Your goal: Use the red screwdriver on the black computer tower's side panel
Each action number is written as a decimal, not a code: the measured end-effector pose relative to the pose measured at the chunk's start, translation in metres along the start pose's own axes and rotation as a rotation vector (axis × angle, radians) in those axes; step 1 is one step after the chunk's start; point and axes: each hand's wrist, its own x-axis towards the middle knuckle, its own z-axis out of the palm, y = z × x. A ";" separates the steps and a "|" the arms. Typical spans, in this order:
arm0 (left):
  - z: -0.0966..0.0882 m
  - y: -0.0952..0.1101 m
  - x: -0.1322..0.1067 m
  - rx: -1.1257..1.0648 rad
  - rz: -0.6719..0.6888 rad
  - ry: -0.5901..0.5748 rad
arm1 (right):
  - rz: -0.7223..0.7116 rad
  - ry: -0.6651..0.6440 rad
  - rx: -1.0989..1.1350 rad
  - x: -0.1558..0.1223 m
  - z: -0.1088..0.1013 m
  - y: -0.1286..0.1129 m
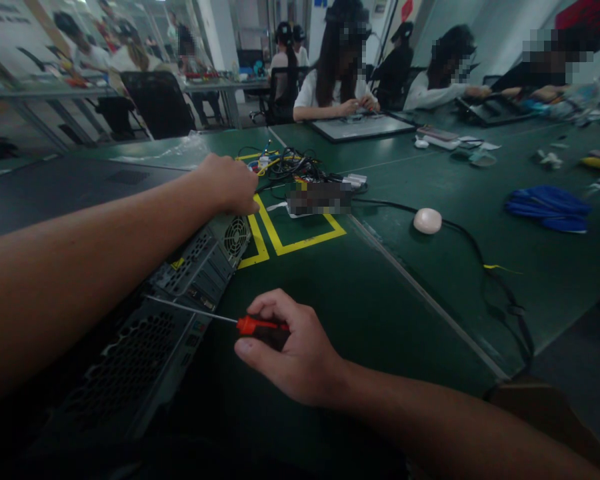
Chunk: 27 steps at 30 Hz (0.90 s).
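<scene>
A dark desktop computer case [125,175] lies at the left, its rear panel with metal mesh and a round fan grille facing right. My left hand [230,185] reaches across it, fingers bent and closed over the far corner of the case; the fingertips are partly hidden. In my right hand [300,350] is a screwdriver [247,325] with a red and black handle. Its long thin shaft points left, and the tip meets the rear panel near a seam; whether it sits in a screw cannot be made out.
A tangle of cables [290,163] lies beyond the case near yellow tape squares [310,240]. On the green table [405,347] are a pale mouse-like object [427,221], a black cable [473,247] and a blue bundle [549,207]. Several people work across the table.
</scene>
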 end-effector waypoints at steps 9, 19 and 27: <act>-0.004 0.002 -0.004 -0.045 -0.013 -0.024 | -0.036 0.001 -0.016 0.001 0.001 0.002; -0.009 0.005 -0.010 -0.005 -0.023 -0.037 | -0.042 0.009 -0.008 0.001 0.000 0.002; -0.007 0.004 -0.008 -0.006 -0.014 -0.024 | -0.041 0.002 0.008 0.001 -0.001 -0.003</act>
